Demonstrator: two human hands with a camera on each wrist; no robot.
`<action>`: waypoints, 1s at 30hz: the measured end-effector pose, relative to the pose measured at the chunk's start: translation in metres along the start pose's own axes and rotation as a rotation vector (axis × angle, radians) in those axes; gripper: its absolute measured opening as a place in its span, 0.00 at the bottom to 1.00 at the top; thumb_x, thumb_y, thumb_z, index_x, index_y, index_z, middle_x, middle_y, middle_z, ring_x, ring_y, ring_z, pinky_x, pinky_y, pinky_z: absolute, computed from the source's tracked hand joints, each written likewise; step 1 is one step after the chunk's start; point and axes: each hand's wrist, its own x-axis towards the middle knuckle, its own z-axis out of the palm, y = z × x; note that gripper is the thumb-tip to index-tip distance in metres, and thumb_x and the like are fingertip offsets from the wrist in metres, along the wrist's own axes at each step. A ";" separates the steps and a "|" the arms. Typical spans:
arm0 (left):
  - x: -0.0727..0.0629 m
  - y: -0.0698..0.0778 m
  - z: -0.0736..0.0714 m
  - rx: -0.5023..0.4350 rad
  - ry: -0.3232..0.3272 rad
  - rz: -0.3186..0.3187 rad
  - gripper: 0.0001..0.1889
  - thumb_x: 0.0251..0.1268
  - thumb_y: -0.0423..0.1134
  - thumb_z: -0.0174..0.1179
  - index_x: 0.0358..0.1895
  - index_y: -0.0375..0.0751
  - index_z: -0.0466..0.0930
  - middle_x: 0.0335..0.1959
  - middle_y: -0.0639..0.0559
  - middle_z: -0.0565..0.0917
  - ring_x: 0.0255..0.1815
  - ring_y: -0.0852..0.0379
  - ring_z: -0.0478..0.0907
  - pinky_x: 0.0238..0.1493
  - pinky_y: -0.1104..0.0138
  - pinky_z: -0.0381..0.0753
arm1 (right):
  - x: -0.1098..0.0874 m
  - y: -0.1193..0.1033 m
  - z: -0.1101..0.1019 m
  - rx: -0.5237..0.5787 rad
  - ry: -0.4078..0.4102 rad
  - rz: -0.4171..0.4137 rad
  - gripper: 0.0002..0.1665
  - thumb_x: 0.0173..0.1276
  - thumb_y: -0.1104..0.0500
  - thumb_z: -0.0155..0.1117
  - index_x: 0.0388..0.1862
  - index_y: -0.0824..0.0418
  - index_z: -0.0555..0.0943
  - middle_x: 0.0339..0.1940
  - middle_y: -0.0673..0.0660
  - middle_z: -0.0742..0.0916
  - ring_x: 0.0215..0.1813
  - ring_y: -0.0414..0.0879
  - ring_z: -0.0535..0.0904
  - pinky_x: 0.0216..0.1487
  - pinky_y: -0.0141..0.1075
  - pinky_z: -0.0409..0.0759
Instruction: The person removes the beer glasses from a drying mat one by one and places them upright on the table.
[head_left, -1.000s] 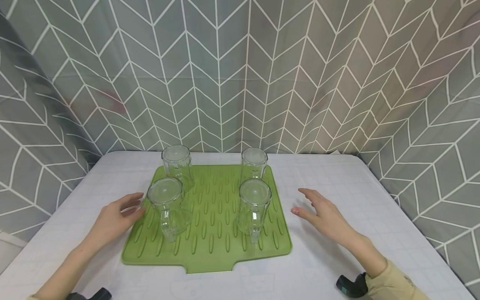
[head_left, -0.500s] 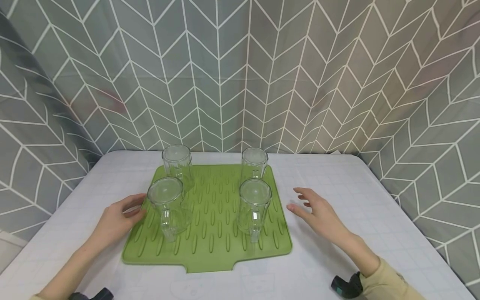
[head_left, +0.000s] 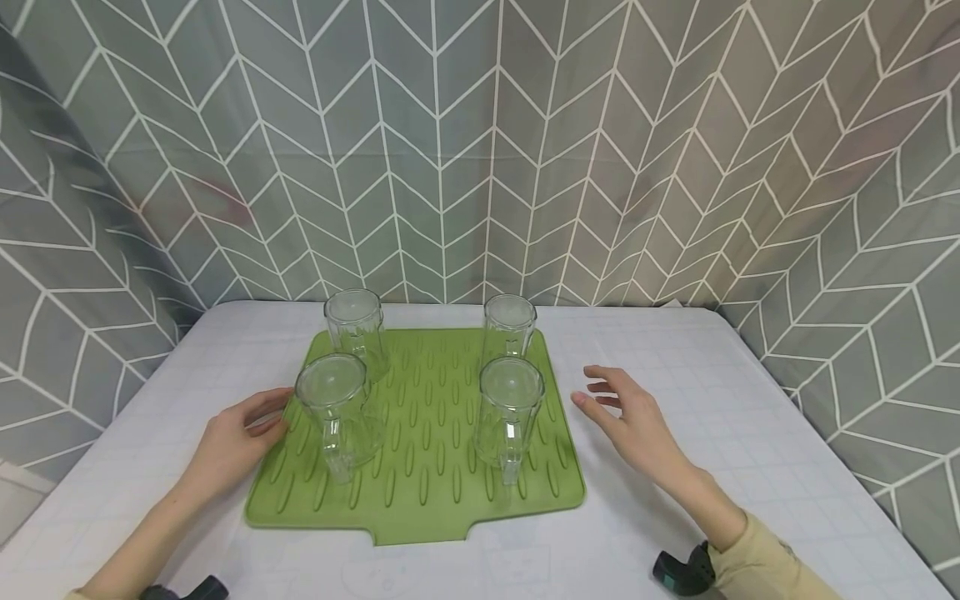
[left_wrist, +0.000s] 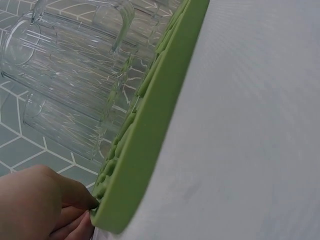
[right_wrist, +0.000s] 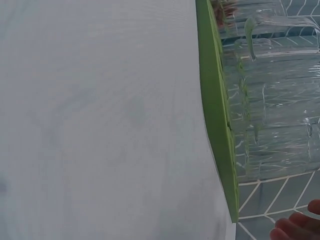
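Observation:
Several clear glass mugs with handles, among them the front left mug [head_left: 339,417] and front right mug [head_left: 510,412], stand on a green ribbed drying mat [head_left: 431,508]. My left hand [head_left: 232,442] is at the mat's left edge. In the left wrist view, the thumb of this hand [left_wrist: 37,202] lies on top of the mat's rim [left_wrist: 145,135] with the other fingers beneath, pinching it. Right of the mat, my right hand [head_left: 641,429] hovers with relaxed, spread fingers and touches nothing. Its fingertips show at the corner of the right wrist view.
A back left mug [head_left: 356,333] and a back right mug [head_left: 508,325] stand near the mat's far edge. The white-covered table [head_left: 787,417] extends on both sides. Behind it hangs a grey curtain [head_left: 465,167] with white chevron lines.
My right hand has moved slightly left, closer to the mat's right edge. The left hand has settled against the left edge. Mat and mugs look unmoved.

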 end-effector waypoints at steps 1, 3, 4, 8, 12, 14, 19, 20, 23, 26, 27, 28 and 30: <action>0.000 0.000 0.000 -0.002 0.001 0.000 0.25 0.68 0.30 0.60 0.67 0.28 0.71 0.61 0.26 0.77 0.56 0.33 0.81 0.46 0.81 0.82 | 0.000 0.000 0.000 0.010 0.007 -0.007 0.29 0.73 0.48 0.63 0.66 0.63 0.73 0.63 0.62 0.80 0.59 0.59 0.81 0.58 0.52 0.84; 0.000 0.000 0.000 -0.001 0.002 0.000 0.25 0.68 0.29 0.60 0.67 0.28 0.71 0.61 0.26 0.77 0.56 0.32 0.81 0.46 0.82 0.81 | 0.000 -0.001 0.001 0.031 0.021 -0.020 0.28 0.74 0.50 0.63 0.66 0.63 0.73 0.63 0.62 0.81 0.59 0.59 0.82 0.59 0.51 0.84; 0.000 0.000 0.000 -0.003 0.004 0.000 0.25 0.68 0.29 0.60 0.66 0.28 0.71 0.61 0.26 0.77 0.56 0.32 0.81 0.46 0.83 0.81 | 0.000 -0.002 0.001 0.042 0.028 -0.025 0.28 0.74 0.50 0.63 0.66 0.63 0.73 0.62 0.61 0.81 0.59 0.59 0.82 0.60 0.49 0.84; 0.000 -0.001 0.000 -0.006 0.012 0.000 0.24 0.68 0.29 0.60 0.66 0.29 0.72 0.61 0.27 0.78 0.56 0.33 0.81 0.44 0.87 0.79 | 0.002 -0.004 0.003 0.073 0.043 -0.034 0.27 0.74 0.52 0.63 0.65 0.63 0.74 0.62 0.61 0.81 0.59 0.57 0.81 0.61 0.47 0.83; -0.001 -0.001 0.001 -0.006 0.021 -0.002 0.24 0.68 0.29 0.60 0.66 0.30 0.72 0.60 0.28 0.78 0.56 0.34 0.81 0.44 0.89 0.77 | 0.003 -0.007 0.005 0.087 0.045 -0.035 0.27 0.74 0.51 0.63 0.66 0.62 0.73 0.62 0.62 0.81 0.60 0.57 0.81 0.62 0.48 0.82; -0.001 -0.001 0.001 -0.008 0.022 -0.003 0.24 0.68 0.29 0.60 0.66 0.30 0.72 0.60 0.28 0.78 0.56 0.34 0.81 0.44 0.89 0.76 | 0.003 -0.009 0.006 0.092 0.048 -0.035 0.27 0.74 0.51 0.63 0.66 0.62 0.73 0.62 0.62 0.82 0.60 0.56 0.81 0.62 0.48 0.82; -0.002 -0.001 0.002 -0.024 0.020 -0.003 0.23 0.69 0.29 0.58 0.66 0.28 0.72 0.61 0.27 0.78 0.56 0.34 0.81 0.44 0.91 0.74 | 0.005 -0.012 0.007 0.114 0.050 -0.041 0.27 0.74 0.52 0.63 0.67 0.62 0.73 0.61 0.62 0.82 0.61 0.55 0.80 0.63 0.47 0.82; -0.002 -0.001 0.002 -0.025 0.020 -0.004 0.23 0.69 0.29 0.58 0.66 0.28 0.72 0.61 0.27 0.77 0.56 0.34 0.81 0.44 0.91 0.74 | 0.005 -0.013 0.008 0.120 0.049 -0.042 0.27 0.74 0.52 0.63 0.67 0.62 0.73 0.61 0.62 0.82 0.61 0.55 0.80 0.63 0.48 0.81; -0.001 -0.001 0.002 -0.024 0.015 -0.007 0.23 0.70 0.29 0.58 0.66 0.28 0.71 0.61 0.27 0.77 0.57 0.34 0.80 0.44 0.91 0.74 | 0.006 -0.015 0.009 0.126 0.050 -0.047 0.27 0.74 0.53 0.63 0.67 0.62 0.73 0.61 0.61 0.82 0.61 0.55 0.80 0.63 0.48 0.81; -0.001 -0.002 0.003 -0.023 0.012 -0.011 0.23 0.70 0.30 0.57 0.67 0.28 0.71 0.61 0.27 0.77 0.57 0.34 0.80 0.45 0.92 0.73 | 0.007 -0.016 0.009 0.124 0.055 -0.055 0.26 0.74 0.53 0.63 0.67 0.62 0.73 0.61 0.61 0.82 0.61 0.55 0.80 0.63 0.48 0.81; -0.001 -0.002 0.003 -0.024 0.011 -0.011 0.23 0.70 0.30 0.57 0.67 0.28 0.71 0.61 0.27 0.77 0.58 0.33 0.80 0.45 0.92 0.73 | 0.008 -0.016 0.010 0.120 0.057 -0.058 0.26 0.74 0.53 0.62 0.67 0.62 0.73 0.61 0.62 0.82 0.61 0.55 0.80 0.63 0.48 0.81; -0.001 -0.001 0.003 -0.025 0.011 -0.010 0.23 0.70 0.30 0.57 0.67 0.28 0.71 0.61 0.27 0.77 0.58 0.33 0.80 0.45 0.92 0.73 | 0.008 -0.017 0.010 0.118 0.059 -0.062 0.26 0.75 0.54 0.62 0.67 0.62 0.73 0.61 0.62 0.82 0.61 0.55 0.80 0.63 0.49 0.81; -0.001 -0.001 0.003 -0.027 0.012 -0.008 0.23 0.70 0.30 0.57 0.67 0.28 0.71 0.61 0.27 0.77 0.58 0.34 0.80 0.45 0.92 0.73 | 0.009 -0.018 0.010 0.120 0.061 -0.069 0.26 0.75 0.54 0.61 0.67 0.62 0.73 0.61 0.63 0.82 0.61 0.56 0.80 0.63 0.50 0.81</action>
